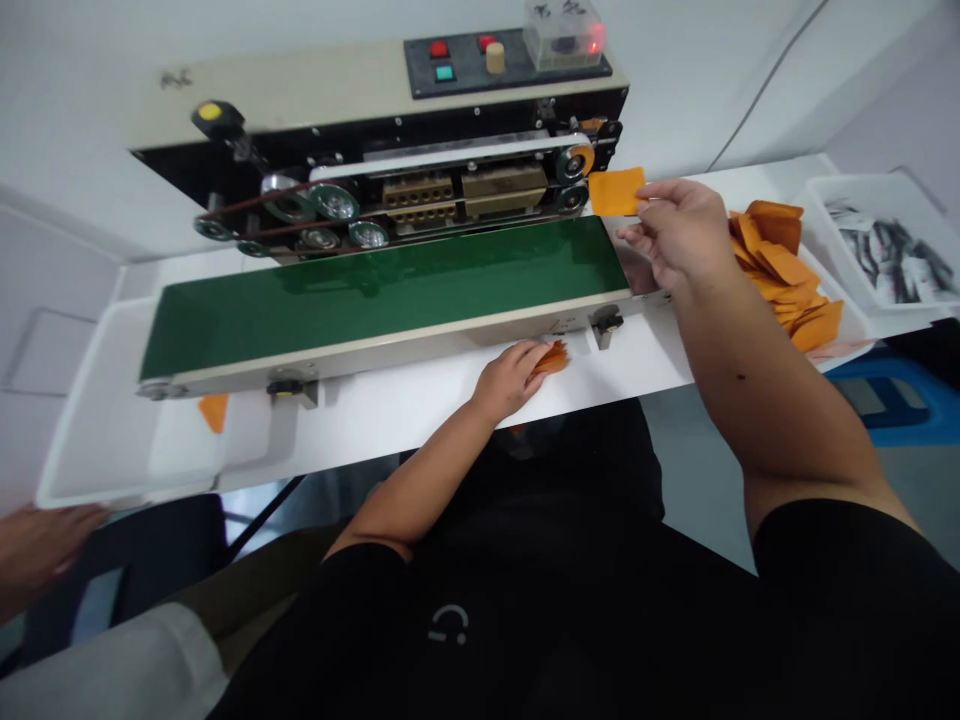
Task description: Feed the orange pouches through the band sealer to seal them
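Note:
My right hand [679, 238] pinches an orange pouch [616, 190] by its right edge and holds it at the right end of the sealing machine [390, 150], beside the roller above the green conveyor belt [390, 290]. My left hand [510, 378] rests on the white table [420, 405] in front of the conveyor, fingers closed on a small stack of orange pouches [553, 358].
A pile of orange pouches [787, 275] lies right of my right hand. A white bin [889, 245] with dark and white sachets stands at the far right. A white tray [112, 440] at the conveyor's left end holds one orange pouch [214, 410]. Another person's hand [41, 545] shows at lower left.

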`<state>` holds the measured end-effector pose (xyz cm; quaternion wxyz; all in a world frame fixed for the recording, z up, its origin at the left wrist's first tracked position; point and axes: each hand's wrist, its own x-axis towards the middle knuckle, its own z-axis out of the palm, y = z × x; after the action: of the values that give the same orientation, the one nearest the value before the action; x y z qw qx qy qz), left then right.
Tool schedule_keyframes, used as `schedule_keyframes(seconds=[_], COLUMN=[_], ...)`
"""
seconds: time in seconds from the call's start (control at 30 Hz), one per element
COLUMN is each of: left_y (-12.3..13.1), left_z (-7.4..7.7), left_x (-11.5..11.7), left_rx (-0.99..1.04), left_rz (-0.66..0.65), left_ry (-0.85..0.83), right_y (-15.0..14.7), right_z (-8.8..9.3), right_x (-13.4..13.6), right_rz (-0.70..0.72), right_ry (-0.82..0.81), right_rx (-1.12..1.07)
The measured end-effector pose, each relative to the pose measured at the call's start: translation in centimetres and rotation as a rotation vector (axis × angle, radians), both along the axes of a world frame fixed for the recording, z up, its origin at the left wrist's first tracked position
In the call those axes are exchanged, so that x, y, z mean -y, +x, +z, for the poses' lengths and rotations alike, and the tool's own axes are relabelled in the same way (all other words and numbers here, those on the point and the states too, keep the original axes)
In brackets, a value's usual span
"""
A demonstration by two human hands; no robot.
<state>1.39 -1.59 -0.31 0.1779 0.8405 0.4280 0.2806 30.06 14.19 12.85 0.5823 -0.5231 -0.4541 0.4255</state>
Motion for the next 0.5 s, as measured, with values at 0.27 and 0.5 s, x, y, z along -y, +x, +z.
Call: schedule_keyframes(seconds=[0.27, 0.5], left_y=[0.0, 0.1], left_z=[0.0, 0.0], left_x=[0.0, 0.0], left_rx=[-0.004, 0.005], left_rz=[-0.004, 0.003], left_ry=[0.035, -0.002], right_y=[-3.4, -5.7], right_z=[0.0, 2.1], right_x=[-1.3, 2.0], right_rz=[0.075, 0.065], right_ry=[-0.066, 0.045], right_rx=[0.039, 0.171])
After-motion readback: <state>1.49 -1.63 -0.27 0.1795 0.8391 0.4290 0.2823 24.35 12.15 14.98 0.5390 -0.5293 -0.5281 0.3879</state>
